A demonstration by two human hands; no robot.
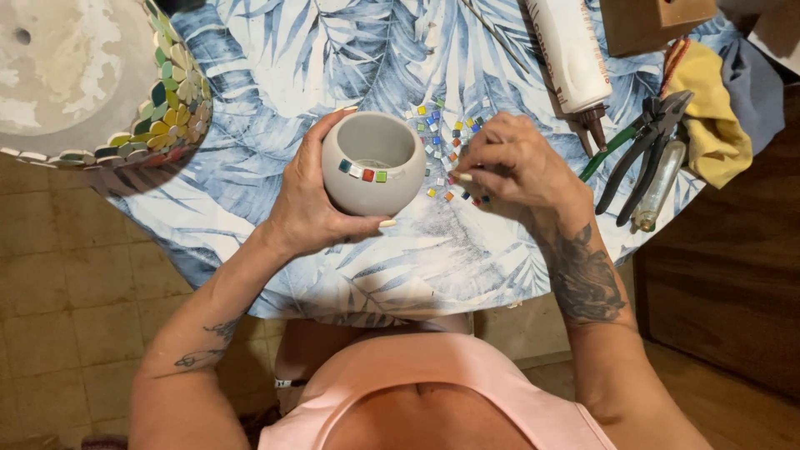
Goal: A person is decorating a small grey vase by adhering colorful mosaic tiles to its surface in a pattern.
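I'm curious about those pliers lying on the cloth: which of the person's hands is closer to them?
Right. The right hand hovers over the loose tiles, just left of the pliers. The left hand cups the grey pot, farther away.

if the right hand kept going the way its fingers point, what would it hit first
Probably the round grey pot held in the left hand: the right hand points leftward across the loose coloured tiles. Depth is unclear.

Pink sleeveless top, tattooed forearms, long pale nails on each hand [312, 196].
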